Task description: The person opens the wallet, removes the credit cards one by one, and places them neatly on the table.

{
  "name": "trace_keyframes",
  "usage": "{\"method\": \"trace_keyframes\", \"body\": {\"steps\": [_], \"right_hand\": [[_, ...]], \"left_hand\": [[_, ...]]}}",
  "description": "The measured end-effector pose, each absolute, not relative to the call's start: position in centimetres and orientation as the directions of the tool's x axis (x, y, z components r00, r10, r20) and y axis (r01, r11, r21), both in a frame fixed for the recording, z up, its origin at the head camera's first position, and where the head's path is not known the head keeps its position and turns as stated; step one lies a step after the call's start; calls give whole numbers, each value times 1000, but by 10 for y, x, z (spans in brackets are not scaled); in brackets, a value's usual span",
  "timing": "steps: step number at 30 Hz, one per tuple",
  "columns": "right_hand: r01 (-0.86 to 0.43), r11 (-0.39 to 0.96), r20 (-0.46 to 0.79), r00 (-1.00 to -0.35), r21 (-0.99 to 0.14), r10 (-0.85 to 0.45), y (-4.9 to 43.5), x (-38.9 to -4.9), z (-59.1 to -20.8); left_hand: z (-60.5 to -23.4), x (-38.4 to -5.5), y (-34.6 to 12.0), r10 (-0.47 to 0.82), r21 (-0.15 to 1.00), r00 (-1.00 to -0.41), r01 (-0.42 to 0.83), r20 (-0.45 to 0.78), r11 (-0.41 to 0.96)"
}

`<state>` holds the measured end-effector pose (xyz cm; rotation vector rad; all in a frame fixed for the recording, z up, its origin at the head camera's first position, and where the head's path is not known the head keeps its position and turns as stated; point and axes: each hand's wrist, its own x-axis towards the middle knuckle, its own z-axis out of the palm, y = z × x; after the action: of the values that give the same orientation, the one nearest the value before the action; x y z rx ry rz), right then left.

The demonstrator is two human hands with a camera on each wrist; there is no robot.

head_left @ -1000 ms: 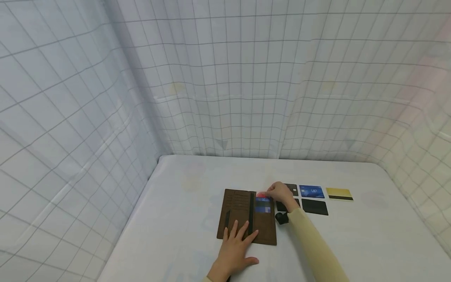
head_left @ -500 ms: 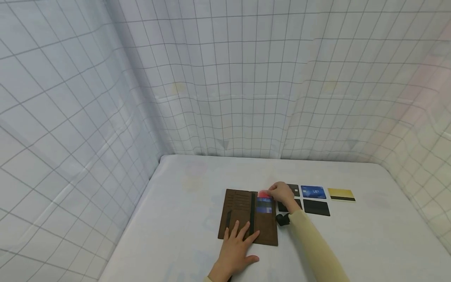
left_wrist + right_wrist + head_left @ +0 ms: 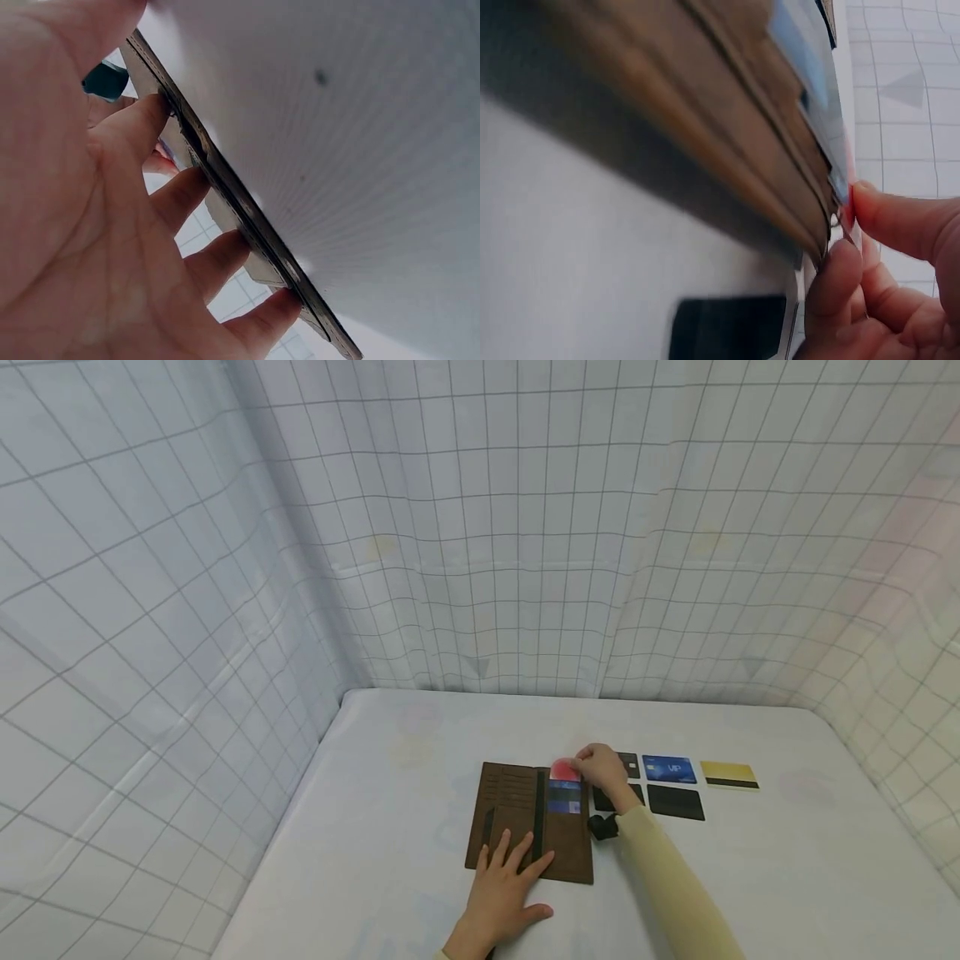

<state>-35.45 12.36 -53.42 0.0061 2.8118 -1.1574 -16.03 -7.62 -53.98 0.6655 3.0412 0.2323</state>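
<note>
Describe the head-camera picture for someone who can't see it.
A right hand pinches a red card at the far edge of an open brown wallet; the left hand lies spread across its near edge. A blue card, a gold card and black cards lie to the right.

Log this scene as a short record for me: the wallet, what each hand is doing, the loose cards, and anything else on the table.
Wallet: brown wallet, open on white table
In wallet: bluish cards, right half
Left hand: fingers spread on wallet's near edge
Right hand: pinches red card at wallet's far right
Loose cards, far row: dark card, partly hidden; blue VIP card; yellow card, dark stripe
Loose cards, near row: two black cards
Other: small black object right of wallet, identity unclear
</note>
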Motion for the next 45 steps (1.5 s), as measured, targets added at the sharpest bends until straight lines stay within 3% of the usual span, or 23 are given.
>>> {"method": "trace_keyframes", "body": {"steps": [10, 31, 45], "right_hand": [[27, 636, -146, -980, -771, -135, 128, -357, -534], [7, 623, -55, -997, -782, -59, 130, -355, -534], [32, 492, -57, -998, -870, -36, 132, -355, -539]], "left_hand": [[-538, -158, -78, 408, 138, -913, 405, 6, 904], [-538, -159, -77, 419, 131, -907, 420, 31, 898], [-540, -159, -76, 417, 114, -908, 417, 27, 902]]}}
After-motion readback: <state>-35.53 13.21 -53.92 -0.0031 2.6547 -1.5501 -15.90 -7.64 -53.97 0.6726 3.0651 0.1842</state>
